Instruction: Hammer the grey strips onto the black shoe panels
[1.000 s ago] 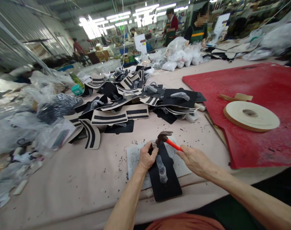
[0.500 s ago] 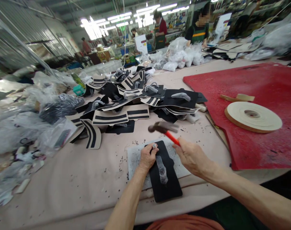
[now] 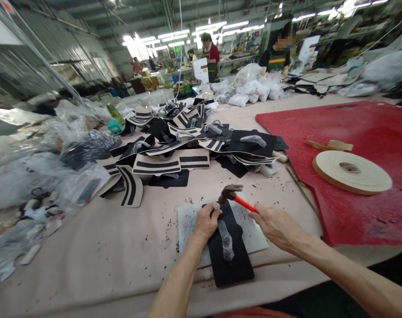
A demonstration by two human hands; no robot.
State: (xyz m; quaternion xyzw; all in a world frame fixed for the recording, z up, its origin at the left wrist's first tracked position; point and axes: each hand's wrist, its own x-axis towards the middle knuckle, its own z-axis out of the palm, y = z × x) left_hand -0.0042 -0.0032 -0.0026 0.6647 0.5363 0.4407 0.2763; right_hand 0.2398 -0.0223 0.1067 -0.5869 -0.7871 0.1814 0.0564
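My right hand (image 3: 276, 225) is closed round the red handle of a claw hammer (image 3: 242, 201). The hammer's head is beside the top of a small metal punch (image 3: 216, 206); whether they touch I cannot tell. Fingers of my left hand (image 3: 207, 221) pinch the punch upright at the far end of a black panel (image 3: 235, 269). On that panel lies a handle wrapped in clear plastic (image 3: 226, 240). Beneath the panel is a pale board (image 3: 257, 238) strewn with small dark bits.
Beyond my hands lies a heap of black and beige striped panels (image 3: 170, 161). A roll of tape (image 3: 353, 172) rests on a red sheet (image 3: 293, 128) at right. Plastic bags (image 3: 22, 176) cover the left side. Two people in aprons stand across the table.
The hammer head has come down and left towards the punch, with my right hand slightly lower. My left hand keeps its pinch on the punch. The camera view has tilted slightly.
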